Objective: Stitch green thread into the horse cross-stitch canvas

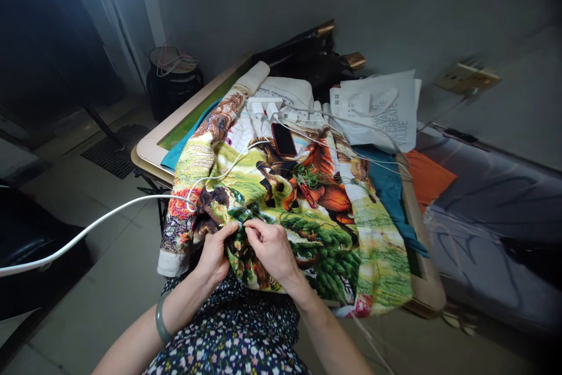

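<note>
A large colourful embroidered cloth (333, 229) with horses and trees lies spread over a small table (149, 150) and hangs down onto my lap. My left hand (215, 252) grips a bunched fold of the cloth at its near edge. My right hand (270, 246) rests on the cloth just beside it, fingers pinched together on the cloth, seemingly around a needle too small to make out. A green bangle (161, 319) is on my left wrist.
A red-edged phone (283, 140) and white chargers (267, 109) lie on the cloth, with white cables (88, 229) trailing left. White printed paper (381, 109) and a dark bag (307, 56) sit at the back. A bed (487, 205) is right, a black bin (173, 79) left.
</note>
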The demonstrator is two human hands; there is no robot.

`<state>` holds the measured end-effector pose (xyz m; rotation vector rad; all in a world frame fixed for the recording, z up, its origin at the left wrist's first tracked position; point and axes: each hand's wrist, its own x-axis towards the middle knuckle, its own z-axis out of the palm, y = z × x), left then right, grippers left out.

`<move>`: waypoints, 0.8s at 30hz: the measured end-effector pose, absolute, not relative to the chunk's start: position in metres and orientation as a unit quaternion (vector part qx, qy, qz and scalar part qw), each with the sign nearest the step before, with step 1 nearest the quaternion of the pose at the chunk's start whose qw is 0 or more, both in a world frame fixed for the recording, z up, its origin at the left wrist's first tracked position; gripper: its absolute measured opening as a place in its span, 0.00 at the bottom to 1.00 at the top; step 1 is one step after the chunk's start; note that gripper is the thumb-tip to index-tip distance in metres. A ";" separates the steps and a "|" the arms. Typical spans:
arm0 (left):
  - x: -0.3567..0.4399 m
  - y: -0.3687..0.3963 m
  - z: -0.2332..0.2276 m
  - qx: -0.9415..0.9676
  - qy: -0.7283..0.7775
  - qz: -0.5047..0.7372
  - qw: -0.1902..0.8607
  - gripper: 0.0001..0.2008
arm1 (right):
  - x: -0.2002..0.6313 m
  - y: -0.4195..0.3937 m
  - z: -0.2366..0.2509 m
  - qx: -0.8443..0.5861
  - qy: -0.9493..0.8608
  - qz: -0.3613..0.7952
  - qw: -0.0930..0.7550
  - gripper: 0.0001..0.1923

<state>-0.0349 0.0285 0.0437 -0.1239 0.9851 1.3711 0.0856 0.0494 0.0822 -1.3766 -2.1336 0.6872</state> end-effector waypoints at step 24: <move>-0.035 0.029 0.045 -0.048 0.447 0.599 0.662 0.10 | 0.081 0.052 0.074 -0.515 -0.757 0.274 0.295 0.07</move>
